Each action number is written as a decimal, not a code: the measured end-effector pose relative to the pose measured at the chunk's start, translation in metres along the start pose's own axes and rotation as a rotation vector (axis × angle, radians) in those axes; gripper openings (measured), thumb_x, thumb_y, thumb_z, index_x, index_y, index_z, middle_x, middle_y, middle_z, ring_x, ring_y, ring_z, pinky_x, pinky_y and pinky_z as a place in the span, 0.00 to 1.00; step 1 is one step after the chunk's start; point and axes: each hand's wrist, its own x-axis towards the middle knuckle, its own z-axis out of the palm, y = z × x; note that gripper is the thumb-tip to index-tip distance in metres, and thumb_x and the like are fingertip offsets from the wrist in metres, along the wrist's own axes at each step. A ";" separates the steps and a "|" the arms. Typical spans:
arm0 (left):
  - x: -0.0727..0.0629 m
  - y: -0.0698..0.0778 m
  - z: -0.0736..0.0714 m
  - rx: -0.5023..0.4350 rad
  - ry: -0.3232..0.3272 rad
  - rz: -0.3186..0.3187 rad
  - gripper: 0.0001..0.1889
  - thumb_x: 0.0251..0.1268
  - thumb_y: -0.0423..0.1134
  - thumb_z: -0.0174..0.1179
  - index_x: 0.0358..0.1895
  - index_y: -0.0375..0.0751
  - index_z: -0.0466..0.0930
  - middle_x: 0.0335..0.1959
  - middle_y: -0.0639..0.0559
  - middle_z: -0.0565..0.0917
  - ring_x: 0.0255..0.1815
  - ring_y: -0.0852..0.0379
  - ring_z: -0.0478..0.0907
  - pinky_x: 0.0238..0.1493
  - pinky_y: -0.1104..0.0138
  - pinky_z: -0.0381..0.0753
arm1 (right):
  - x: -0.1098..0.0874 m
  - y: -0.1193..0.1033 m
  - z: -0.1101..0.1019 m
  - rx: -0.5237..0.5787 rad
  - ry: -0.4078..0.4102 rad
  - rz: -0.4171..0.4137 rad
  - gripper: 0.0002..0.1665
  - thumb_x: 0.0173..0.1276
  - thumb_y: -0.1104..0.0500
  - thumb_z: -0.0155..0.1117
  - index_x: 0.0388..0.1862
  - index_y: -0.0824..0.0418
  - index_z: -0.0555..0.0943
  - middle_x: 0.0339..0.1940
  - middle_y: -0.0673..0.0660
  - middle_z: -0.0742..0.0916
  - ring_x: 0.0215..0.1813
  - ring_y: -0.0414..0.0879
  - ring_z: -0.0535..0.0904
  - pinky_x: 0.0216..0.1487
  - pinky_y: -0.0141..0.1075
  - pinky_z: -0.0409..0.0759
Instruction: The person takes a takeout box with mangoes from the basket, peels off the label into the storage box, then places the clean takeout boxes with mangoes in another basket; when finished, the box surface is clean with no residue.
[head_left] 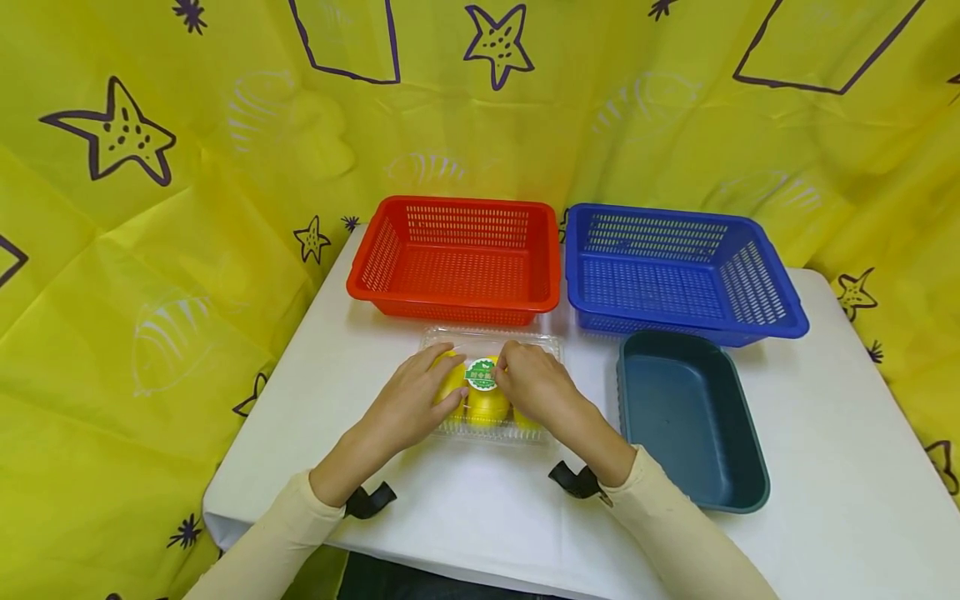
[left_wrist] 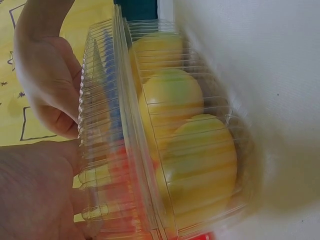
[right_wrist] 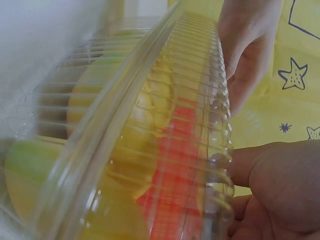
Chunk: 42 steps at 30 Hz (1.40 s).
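A clear plastic clamshell box (head_left: pixel 487 438) lies shut on the table, with several round yellow fruits (head_left: pixel 487 408) inside, some tinged green. On its lid is a round green-and-white sticker (head_left: pixel 480 374). My left hand (head_left: pixel 408 402) rests on the lid's left part, fingers spread and thumb near the sticker. From the right, my right hand (head_left: pixel 536 383) bends its fingers over the sticker's right edge; I cannot tell whether they pinch it. Both wrist views show the box side-on, the fruits (left_wrist: pixel 200 155) behind its ribbed wall and the right hand's palm (right_wrist: pixel 290 185) beside the lid.
Behind the box stands a red plastic basket (head_left: pixel 453 307), with a blue basket (head_left: pixel 675 327) to its right. A dark green tub (head_left: pixel 678 417) sits right of the box, beside my right forearm. The white table (head_left: pixel 300 417) backs onto a yellow patterned cloth (head_left: pixel 225 167).
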 end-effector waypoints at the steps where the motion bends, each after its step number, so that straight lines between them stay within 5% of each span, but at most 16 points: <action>1: 0.000 0.000 0.000 0.002 0.000 0.001 0.28 0.75 0.48 0.65 0.71 0.37 0.77 0.76 0.36 0.72 0.76 0.35 0.70 0.78 0.42 0.66 | 0.000 0.000 0.000 0.004 0.007 -0.006 0.07 0.76 0.60 0.64 0.43 0.64 0.84 0.35 0.56 0.86 0.33 0.49 0.79 0.36 0.41 0.82; 23: 0.000 0.001 -0.001 0.016 -0.016 0.005 0.28 0.76 0.48 0.64 0.72 0.37 0.77 0.77 0.36 0.71 0.77 0.36 0.69 0.79 0.44 0.66 | -0.007 0.001 0.007 0.040 0.086 -0.110 0.05 0.80 0.61 0.60 0.43 0.62 0.79 0.36 0.54 0.82 0.36 0.49 0.76 0.41 0.42 0.80; 30: 0.000 0.001 0.000 0.022 -0.019 0.003 0.28 0.76 0.48 0.64 0.72 0.36 0.76 0.77 0.36 0.71 0.78 0.36 0.68 0.79 0.43 0.66 | -0.011 0.002 0.002 0.128 0.095 -0.186 0.04 0.80 0.63 0.60 0.41 0.62 0.78 0.34 0.55 0.81 0.35 0.48 0.75 0.38 0.39 0.77; 42: 0.000 0.002 -0.002 0.018 -0.020 0.006 0.27 0.76 0.47 0.64 0.71 0.36 0.77 0.77 0.36 0.71 0.78 0.36 0.68 0.79 0.44 0.65 | -0.016 0.003 -0.002 0.207 0.097 -0.202 0.05 0.80 0.62 0.60 0.41 0.60 0.78 0.35 0.54 0.82 0.35 0.46 0.77 0.38 0.37 0.78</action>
